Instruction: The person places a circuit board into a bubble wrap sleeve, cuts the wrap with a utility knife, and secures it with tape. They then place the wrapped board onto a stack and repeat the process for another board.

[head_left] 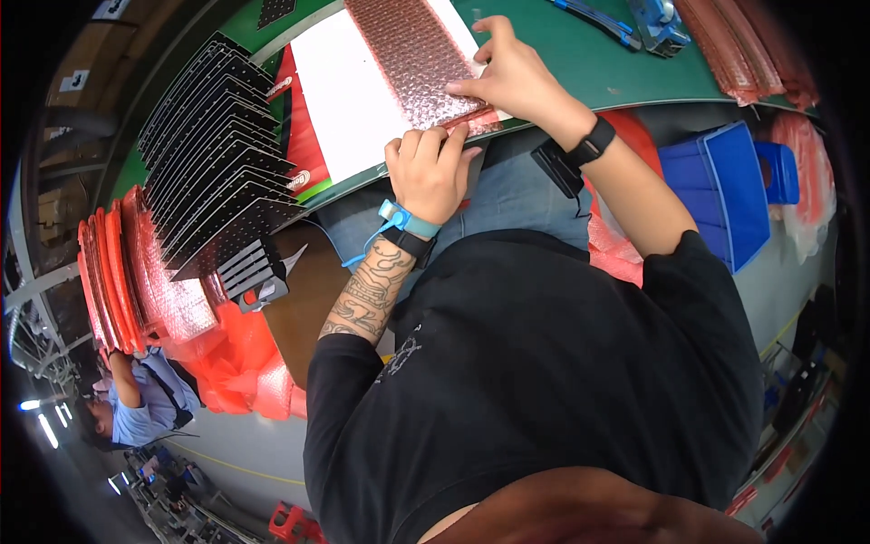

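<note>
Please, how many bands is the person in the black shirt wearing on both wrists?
3 are visible: a light-blue band just behind the left hand, a black band beside it, farther from that hand, and a second black band behind the right hand.

- Bubble-wrap piece (412,59) on the worktop (589,68)
- Panels (217,136) at its eight o'clock
- Hand tool (598,20) at three o'clock
- Bubble-wrap stack (725,45) beyond the tool
- Bin (702,186) at four o'clock, off the worktop

I count one bubble-wrap strip (412,50) and one white sheet (340,100) at top centre, two black wristbands (594,141) below, one tape dispenser (660,29) at upper right, one blue bin (702,195) at right, over ten black panels (227,168) at upper left.
</note>
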{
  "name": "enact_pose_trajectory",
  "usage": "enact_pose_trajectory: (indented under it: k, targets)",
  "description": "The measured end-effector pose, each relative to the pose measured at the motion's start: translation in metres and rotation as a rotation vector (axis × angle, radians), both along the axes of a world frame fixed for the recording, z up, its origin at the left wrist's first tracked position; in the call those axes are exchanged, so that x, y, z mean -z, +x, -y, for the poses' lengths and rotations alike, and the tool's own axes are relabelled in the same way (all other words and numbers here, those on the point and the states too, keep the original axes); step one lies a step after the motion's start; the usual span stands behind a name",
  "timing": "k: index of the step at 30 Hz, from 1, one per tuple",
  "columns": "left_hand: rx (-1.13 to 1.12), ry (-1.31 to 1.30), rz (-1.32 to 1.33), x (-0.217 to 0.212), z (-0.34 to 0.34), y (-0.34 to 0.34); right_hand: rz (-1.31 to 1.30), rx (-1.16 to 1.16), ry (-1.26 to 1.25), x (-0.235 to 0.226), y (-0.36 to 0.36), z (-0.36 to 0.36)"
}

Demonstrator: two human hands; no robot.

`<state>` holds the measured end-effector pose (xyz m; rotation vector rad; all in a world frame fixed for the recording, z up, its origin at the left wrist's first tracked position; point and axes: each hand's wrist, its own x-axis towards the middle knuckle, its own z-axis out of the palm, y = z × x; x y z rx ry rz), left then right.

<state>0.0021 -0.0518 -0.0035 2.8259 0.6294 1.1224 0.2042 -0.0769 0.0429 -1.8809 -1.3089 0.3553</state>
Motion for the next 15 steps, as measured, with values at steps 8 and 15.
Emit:
enact_pose_trajectory:
  k: [8, 15]
  targets:
    - [0.053, -0.215, -0.132, -0.02, -0.014, 0.01, 0.414, -0.377, 0.244, -0.001, 0.01, 0.016]
    - [0.069, -0.135, -0.033, -0.016, -0.001, 0.005, 0.226, -0.383, 0.193, 0.0, 0.009, 0.008]
